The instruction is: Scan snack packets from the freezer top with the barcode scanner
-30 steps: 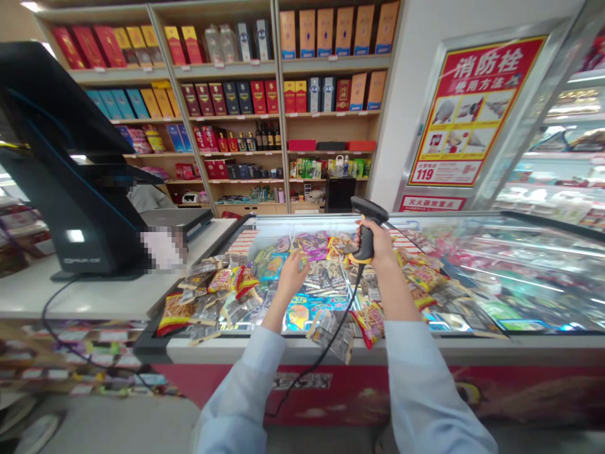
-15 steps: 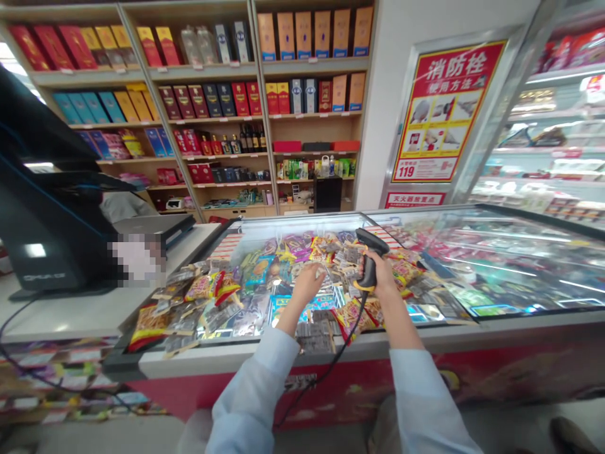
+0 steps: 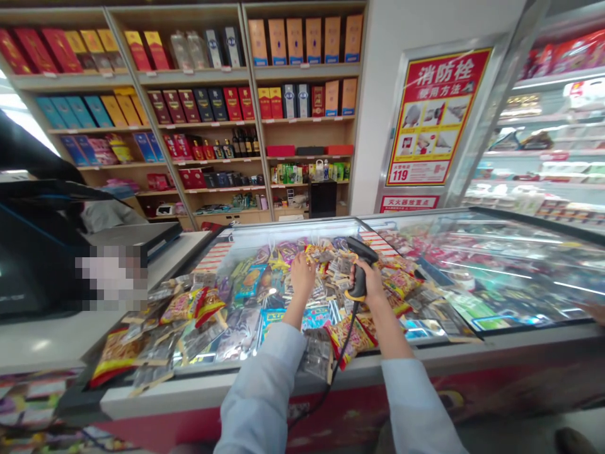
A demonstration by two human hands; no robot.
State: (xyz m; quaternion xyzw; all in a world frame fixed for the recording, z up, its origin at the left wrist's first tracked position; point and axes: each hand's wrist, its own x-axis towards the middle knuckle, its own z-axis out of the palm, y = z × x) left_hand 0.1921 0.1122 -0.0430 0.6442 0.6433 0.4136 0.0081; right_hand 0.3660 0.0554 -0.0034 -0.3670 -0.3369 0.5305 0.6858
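My right hand (image 3: 369, 282) is closed round the grip of a black and yellow barcode scanner (image 3: 363, 251), whose cable (image 3: 347, 340) hangs down over the counter's front edge. Over the middle of the pile, my left hand (image 3: 303, 275) reaches forward with its fingers apart and nothing visible in them. Small snack packets lie beneath and around it; whether the fingertips touch any is hard to tell. Close to my forearms are a red and yellow snack bag (image 3: 350, 337) and several clear-and-dark packets (image 3: 317, 354). Everything rests on the glass top of a chest freezer (image 3: 227, 380).
More red and yellow snack bags (image 3: 183, 306) lie to the left, beside a counter with a dark checkout machine (image 3: 38, 252). Boxed goods fill the shelves (image 3: 198, 75) behind. At the right edge part of another person's hand (image 3: 594, 311) shows over the freezer.
My left hand has moved forward and slightly left, its fingers now more spread. The scanner stays in my right hand. The view has shifted a little, and another person's hand has appeared at the right.
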